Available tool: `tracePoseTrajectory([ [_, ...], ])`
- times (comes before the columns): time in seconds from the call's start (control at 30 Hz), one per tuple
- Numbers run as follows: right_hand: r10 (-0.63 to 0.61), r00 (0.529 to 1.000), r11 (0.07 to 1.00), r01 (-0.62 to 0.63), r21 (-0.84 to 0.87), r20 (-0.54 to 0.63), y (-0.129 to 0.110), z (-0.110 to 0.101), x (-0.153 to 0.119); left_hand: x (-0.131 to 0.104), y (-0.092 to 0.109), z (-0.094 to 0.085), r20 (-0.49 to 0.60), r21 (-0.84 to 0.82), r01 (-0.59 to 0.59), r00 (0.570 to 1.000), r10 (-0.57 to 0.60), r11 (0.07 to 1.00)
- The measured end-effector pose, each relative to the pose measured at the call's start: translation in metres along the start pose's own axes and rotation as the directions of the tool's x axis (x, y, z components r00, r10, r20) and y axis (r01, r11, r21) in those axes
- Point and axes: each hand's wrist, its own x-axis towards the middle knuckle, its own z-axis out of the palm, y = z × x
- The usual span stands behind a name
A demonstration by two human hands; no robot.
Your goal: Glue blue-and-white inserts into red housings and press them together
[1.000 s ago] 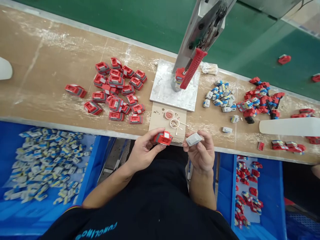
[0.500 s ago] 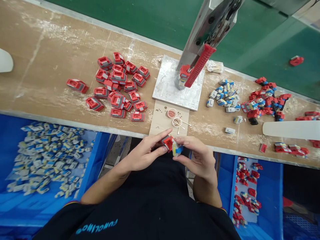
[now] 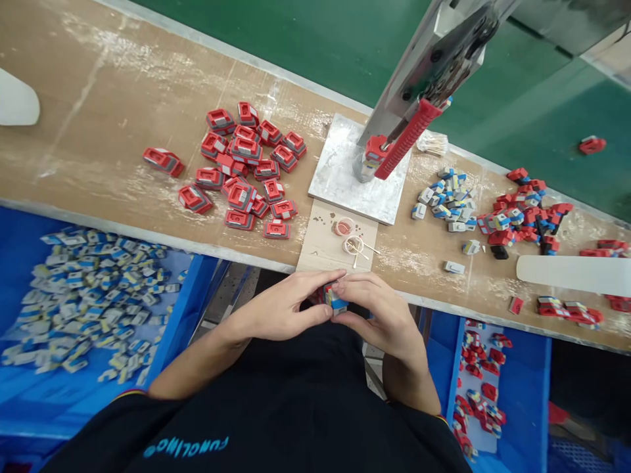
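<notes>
Red-and-blue block [image 3: 336, 303] just off near edge of worktop [image 3: 133, 85], between your left hand [image 3: 279, 309] and right hand [image 3: 387, 312], fingers [image 3: 363, 291] clamped on it. Beyond: round cups [image 3: 336, 228], cotton swabs [image 3: 373, 249], metal plate [image 3: 335, 180], ridged red lever [image 3: 409, 139] overhanging. Hollowed red blocks [image 3: 245, 148] piled left, blue-grey pieces [image 3: 449, 199] right. Worktop brown, glossy; green surface [image 3: 296, 39] behind.

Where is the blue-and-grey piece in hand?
Head view, below centre: the blue-and-grey piece is held between left hand and right hand, near the bench edge.
</notes>
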Motion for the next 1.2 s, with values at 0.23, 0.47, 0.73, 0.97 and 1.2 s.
tracePoseTrajectory([
  [0.23, -0.051, 0.981, 0.998, 0.045, -0.031, -0.190, 0.013, 0.026, -0.012, 0.003, 0.004, 0.002, -0.122, 0.109, 0.075, 0.991, -0.061, 0.991],
  [0.47, 0.168, 0.979, 0.968, -0.141, 0.209, -0.117, 0.012, 0.015, -0.017, -0.005, 0.022, 0.002, -0.259, 0.134, 0.003, 0.965, 0.032, 0.991],
  [0.73, 0.219, 0.949, 0.898, -0.106, 0.426, -0.225, 0.016, 0.035, -0.015, -0.005, 0.005, 0.004, -0.363, 0.211, -0.361, 0.834, 0.416, 0.908],
  [0.97, 0.249, 0.947, 0.856, -0.117, 0.503, -0.204, 0.014, 0.037, -0.003, -0.001, -0.012, 0.000, -0.437, 0.196, -0.404, 0.780, 0.448, 0.894],
  [1.2, 0.210, 0.837, 0.977, -0.198, 0.078, -0.506, 0.066, -0.052, 0.047, -0.003, -0.028, -0.031, -0.738, -0.133, -0.381, 0.655, 0.165, 0.915],
])
